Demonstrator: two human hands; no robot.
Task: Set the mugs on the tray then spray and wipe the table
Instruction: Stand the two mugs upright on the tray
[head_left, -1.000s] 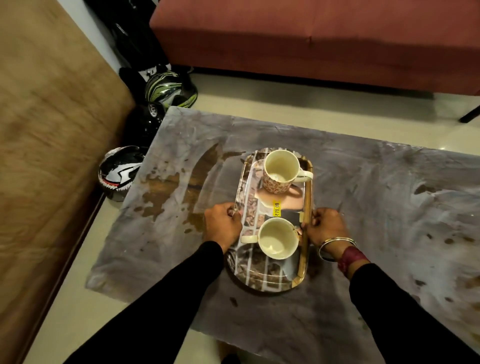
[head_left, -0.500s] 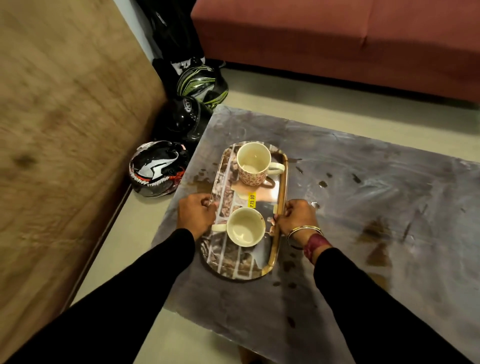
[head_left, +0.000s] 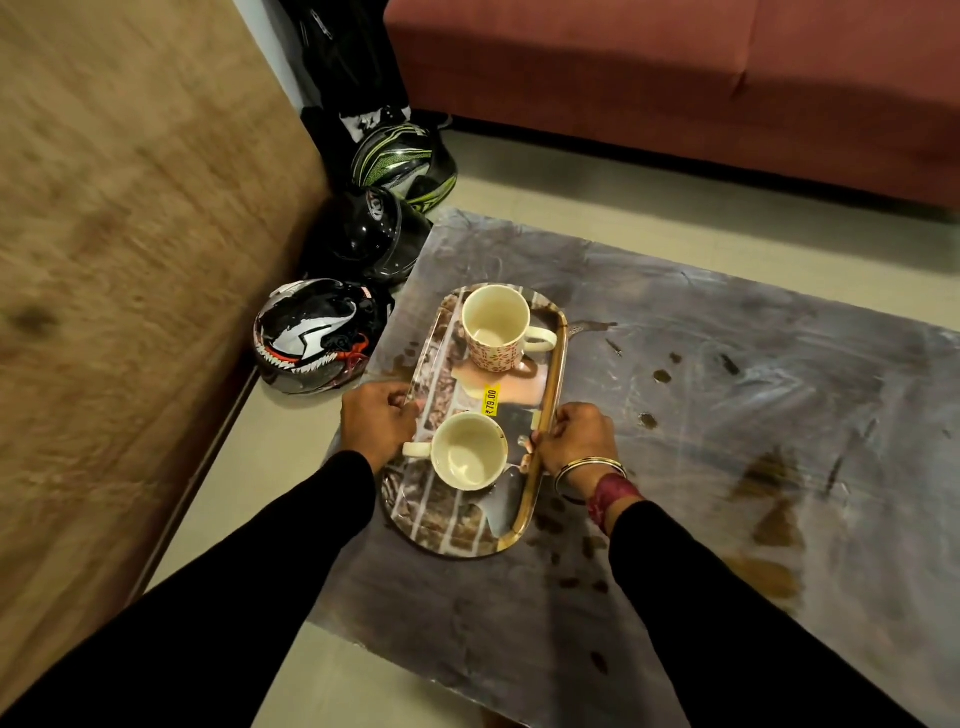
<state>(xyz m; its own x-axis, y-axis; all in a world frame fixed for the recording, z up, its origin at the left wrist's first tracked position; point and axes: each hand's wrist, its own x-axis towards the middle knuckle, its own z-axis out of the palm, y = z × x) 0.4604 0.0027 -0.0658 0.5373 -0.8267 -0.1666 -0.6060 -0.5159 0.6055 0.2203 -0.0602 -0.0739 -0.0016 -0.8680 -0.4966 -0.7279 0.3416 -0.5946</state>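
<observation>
Gold-rimmed tray (head_left: 551, 410) with patterned mug (head_left: 493, 330) and plain mug (head_left: 470, 457) has shifted to the table's (head_left: 701, 467) left edge since a second ago. Left hand (head_left: 376, 423) and right hand (head_left: 576, 439) clamp its long sides. Stained top now freed for spraying.
</observation>
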